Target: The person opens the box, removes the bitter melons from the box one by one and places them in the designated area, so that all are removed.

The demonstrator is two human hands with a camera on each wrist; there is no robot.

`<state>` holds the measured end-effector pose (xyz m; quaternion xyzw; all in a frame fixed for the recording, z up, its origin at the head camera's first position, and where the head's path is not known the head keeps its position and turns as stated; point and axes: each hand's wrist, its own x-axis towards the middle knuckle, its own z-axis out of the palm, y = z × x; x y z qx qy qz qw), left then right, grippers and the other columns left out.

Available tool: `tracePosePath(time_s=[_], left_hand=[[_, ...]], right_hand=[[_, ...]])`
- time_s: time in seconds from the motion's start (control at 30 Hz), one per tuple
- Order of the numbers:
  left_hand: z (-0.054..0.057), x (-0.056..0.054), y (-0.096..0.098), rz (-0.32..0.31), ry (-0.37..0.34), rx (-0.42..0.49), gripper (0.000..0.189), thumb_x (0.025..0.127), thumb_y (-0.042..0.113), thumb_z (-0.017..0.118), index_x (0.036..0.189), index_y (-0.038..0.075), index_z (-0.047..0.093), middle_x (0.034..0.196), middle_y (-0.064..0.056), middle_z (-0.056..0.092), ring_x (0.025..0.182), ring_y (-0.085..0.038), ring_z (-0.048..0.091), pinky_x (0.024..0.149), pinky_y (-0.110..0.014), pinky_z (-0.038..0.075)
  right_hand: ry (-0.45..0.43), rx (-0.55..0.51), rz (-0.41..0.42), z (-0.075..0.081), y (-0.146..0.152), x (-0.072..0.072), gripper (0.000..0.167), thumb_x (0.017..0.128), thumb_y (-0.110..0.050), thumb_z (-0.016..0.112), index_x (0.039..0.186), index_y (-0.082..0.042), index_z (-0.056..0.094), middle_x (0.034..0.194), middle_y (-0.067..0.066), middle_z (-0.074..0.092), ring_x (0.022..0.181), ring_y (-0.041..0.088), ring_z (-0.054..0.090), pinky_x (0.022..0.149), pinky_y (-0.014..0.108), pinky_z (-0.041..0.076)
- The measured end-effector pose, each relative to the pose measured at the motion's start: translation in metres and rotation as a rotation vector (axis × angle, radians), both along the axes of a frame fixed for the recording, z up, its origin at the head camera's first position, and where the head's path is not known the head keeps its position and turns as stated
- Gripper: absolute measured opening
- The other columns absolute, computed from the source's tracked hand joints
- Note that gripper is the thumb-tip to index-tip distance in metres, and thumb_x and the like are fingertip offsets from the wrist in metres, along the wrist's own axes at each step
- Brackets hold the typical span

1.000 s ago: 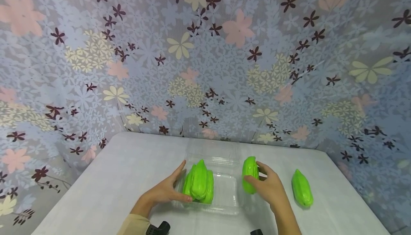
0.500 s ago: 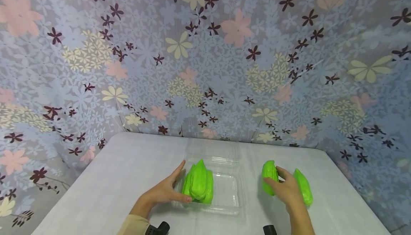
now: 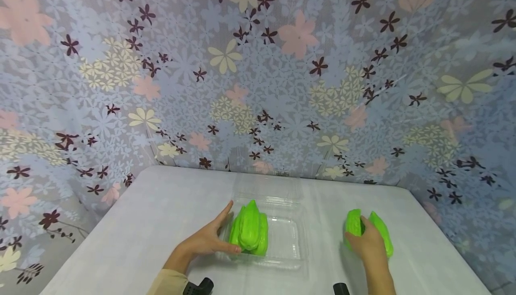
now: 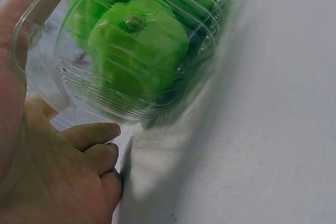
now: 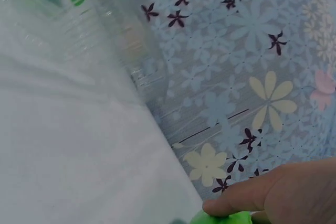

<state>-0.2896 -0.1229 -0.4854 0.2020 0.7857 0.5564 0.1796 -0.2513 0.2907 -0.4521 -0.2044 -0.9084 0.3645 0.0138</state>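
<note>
Shifting rightward since earlier, the right hand [image 3: 370, 241] is pinching a ribbed green fruit [image 3: 353, 222] beside another fruit [image 3: 384, 233], lower right; likely light, firm and slick, it is inviting a mid-body grip. The left hand [image 3: 205, 241], thumb and forefinger spread, is bracing a clear plastic box [image 3: 284, 241].

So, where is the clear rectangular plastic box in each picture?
Head: the clear rectangular plastic box sits low, near the middle.
Left wrist: it fills the upper left, next to the left hand.
Right wrist: blurred, in the upper left.
Shared landmark: the bright green, ribbed fruits inside it.
</note>
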Motion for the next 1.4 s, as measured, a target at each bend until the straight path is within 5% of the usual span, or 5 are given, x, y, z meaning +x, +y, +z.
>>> tracePosePath(time_s=[0.47,0.7,0.93,1.4], left_hand=[[-0.001,-0.001,0.001,0.003,0.017,-0.021,0.13,0.072,0.034,0.093,0.164,0.023,0.002,0.165,-0.023,0.011,0.151,-0.042,0.007,0.117,-0.064,0.01],[0.0,-0.001,0.0,0.008,0.02,-0.03,0.13,0.072,0.035,0.093,0.164,0.024,0.002,0.165,-0.022,0.012,0.151,-0.042,0.008,0.117,-0.065,0.011],[0.0,-0.001,0.0,0.012,0.01,-0.022,0.131,0.072,0.034,0.094,0.164,0.024,0.002,0.165,-0.023,0.011,0.151,-0.042,0.007,0.117,-0.065,0.011],[0.001,0.0,-0.001,0.022,0.002,-0.018,0.131,0.071,0.032,0.094,0.164,0.024,0.003,0.165,-0.023,0.011,0.15,-0.043,0.007,0.117,-0.064,0.011]], right_hand=[[0.086,0.147,-0.086,-0.005,-0.013,0.002,0.076,0.085,-0.003,0.072,0.147,0.015,0.032,0.143,0.04,0.037,0.127,0.058,0.041,0.102,0.069,0.037],[0.132,0.194,-0.078,0.002,-0.015,0.002,0.078,0.084,-0.011,0.073,0.148,0.012,0.034,0.147,0.039,0.033,0.133,0.057,0.033,0.106,0.068,0.033],[0.201,0.177,-0.075,0.01,-0.019,0.003,0.083,0.086,-0.021,0.073,0.149,0.012,0.03,0.149,0.037,0.032,0.134,0.057,0.031,0.109,0.066,0.03],[0.205,0.09,-0.067,0.03,-0.037,0.004,0.091,0.089,-0.03,0.074,0.154,0.009,0.024,0.15,0.039,0.03,0.138,0.055,0.027,0.112,0.066,0.024]])
